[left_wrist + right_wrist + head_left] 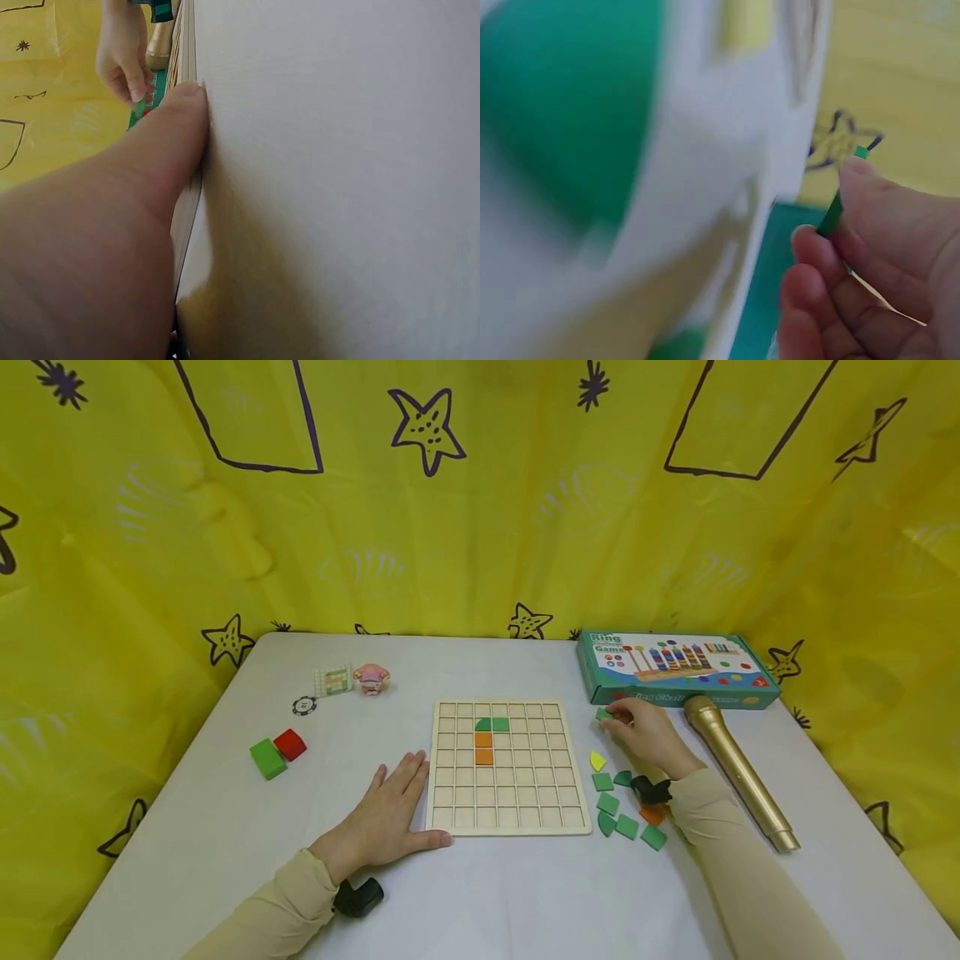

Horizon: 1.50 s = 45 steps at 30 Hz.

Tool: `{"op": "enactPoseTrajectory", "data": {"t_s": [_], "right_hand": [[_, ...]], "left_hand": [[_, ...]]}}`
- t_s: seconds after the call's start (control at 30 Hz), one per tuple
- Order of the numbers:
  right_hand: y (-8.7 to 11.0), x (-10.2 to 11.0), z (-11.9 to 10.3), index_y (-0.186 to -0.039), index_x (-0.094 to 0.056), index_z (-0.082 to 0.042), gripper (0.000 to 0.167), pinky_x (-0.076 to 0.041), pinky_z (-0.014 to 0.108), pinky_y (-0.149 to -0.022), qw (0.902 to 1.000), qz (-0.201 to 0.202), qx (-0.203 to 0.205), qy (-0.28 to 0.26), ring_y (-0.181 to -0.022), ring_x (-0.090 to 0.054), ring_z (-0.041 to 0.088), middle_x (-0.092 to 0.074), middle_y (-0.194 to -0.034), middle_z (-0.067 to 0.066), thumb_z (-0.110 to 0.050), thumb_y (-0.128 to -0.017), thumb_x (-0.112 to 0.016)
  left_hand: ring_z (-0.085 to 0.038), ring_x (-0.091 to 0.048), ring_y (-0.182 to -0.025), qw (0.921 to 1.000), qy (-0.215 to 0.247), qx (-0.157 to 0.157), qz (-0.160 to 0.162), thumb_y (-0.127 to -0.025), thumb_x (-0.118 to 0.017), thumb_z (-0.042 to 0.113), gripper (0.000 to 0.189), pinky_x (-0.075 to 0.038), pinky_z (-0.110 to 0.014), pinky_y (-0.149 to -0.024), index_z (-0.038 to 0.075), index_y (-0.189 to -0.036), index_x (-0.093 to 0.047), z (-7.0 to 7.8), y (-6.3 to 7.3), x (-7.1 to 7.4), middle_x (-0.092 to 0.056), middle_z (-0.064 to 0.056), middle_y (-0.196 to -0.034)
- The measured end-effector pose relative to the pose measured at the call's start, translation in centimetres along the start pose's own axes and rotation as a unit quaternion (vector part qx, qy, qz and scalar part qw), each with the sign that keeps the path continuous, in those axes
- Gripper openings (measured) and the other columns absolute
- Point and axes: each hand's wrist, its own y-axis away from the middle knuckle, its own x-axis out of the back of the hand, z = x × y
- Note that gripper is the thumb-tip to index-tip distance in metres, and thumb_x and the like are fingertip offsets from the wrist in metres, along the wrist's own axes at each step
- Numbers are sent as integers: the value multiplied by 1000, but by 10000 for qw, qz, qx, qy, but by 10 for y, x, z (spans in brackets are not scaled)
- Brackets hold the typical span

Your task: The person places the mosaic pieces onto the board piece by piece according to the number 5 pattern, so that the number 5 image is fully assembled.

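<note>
A wooden grid board (528, 793) lies mid-table with two green and two orange tiles (483, 748) set in its upper cells. My left hand (386, 818) rests at the board's left side, fingers straight, thumb (180, 120) by the near corner. Right of the board, my right hand (641, 735) pinches a green tile (840, 202) between thumb and fingers, above the table. Loose green tiles (627, 827), green quarter-round pieces (606, 823), a yellow quarter-round piece (597, 761) and an orange one (654, 814), partly covered by the right wrist, lie below that hand.
A game box (678, 668) stands at the back right, a gold microphone (742, 772) beside the right forearm. At the left are green (267, 759) and red blocks (290, 744), a pattern card (333, 682), a round chip (304, 706) and a pink figurine (371, 678).
</note>
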Motion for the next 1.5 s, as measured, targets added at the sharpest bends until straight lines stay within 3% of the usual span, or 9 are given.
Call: {"op": "enactPoseTrajectory", "data": {"t_s": [0.17, 0.4, 0.53, 0.8, 0.97, 1.1, 1.27, 1.4, 1.5], "right_hand": [[-13, -14, -34, -112, -66, 9, 26, -51, 45, -79, 9987, -41, 300, -400, -88, -61, 29, -66, -99, 17, -8, -92, -68], [-41, -40, -73, -112, -70, 1, 26, -49, 40, -83, 9950, -854, 506, -118, -91, -57, 23, -65, -101, 8, -16, -92, -71], [-52, -50, -82, -105, -69, -1, 20, -49, 37, -81, 9908, -1149, 704, 145, -85, -56, 21, -64, -93, 5, -15, -91, -72], [-60, -56, -89, -95, -73, -3, 13, -49, 39, -82, 9861, -1118, 1080, 582, -87, -59, 23, -66, -90, 4, -13, -87, -76], [-60, -58, -93, -88, -75, -4, 9, -48, 38, -81, 9763, -1046, 1698, 836, -86, -58, 24, -65, -88, 3, -13, -87, -75], [-49, -51, -85, -93, -77, -5, 10, -47, 40, -84, 9743, -866, 1926, 790, -92, -56, 26, -65, -96, 6, -12, -91, -71], [-21, -20, -52, -104, -75, 1, 15, -45, 49, -91, 9885, -474, 1356, 472, -101, -57, 33, -67, -104, 12, -5, -93, -65], [6, 8, -11, -103, -73, 4, 15, -49, 49, -80, 9937, -126, 991, 500, -91, -61, 33, -68, -99, 15, 2, -90, -66], [24, 22, 11, -105, -72, 6, 18, -50, 43, -72, 9955, -205, 687, 619, -82, -61, 27, -67, -97, 14, 3, -88, -68]], "left_hand": [[-32, -12, -146, 10000, 16, 24, -18, -82, -48, 79, 113, -10, -58, -112, -7, -151, -22, 0, 1, 0, -14, -20, -159], [-32, -11, -146, 10000, 6, 51, -5, -82, -50, 78, 112, -10, -58, -112, -7, -151, -23, 0, 2, 0, -14, -19, -159], [-32, -11, -146, 10000, 91, 15, 7, -83, -50, 77, 112, -10, -58, -112, -7, -151, -22, 1, 2, 0, -14, -20, -159], [-32, -11, -146, 9999, 93, 37, 28, -83, -51, 77, 113, -9, -58, -113, -7, -151, -22, 1, 2, 2, -13, -19, -160], [-31, -10, -146, 9999, 108, 135, 9, -82, -52, 77, 113, -8, -57, -113, -7, -151, -22, 0, 3, 2, -13, -19, -160], [-32, -11, -146, 9997, 196, 121, 18, -82, -53, 76, 112, -8, -58, -113, -7, -151, -23, 1, 4, 1, -14, -19, -160], [-33, -12, -146, 9998, 161, 54, 41, -83, -53, 75, 112, -8, -58, -113, -8, -151, -23, 2, 3, 1, -15, -20, -159], [-32, -12, -146, 9999, 108, 14, 43, -83, -52, 76, 112, -9, -58, -113, -7, -151, -22, 1, 1, 2, -15, -20, -159], [-32, -12, -146, 9999, 115, 33, 16, -82, -51, 77, 112, -9, -58, -113, -7, -151, -22, 0, 2, 1, -15, -19, -159]]}}
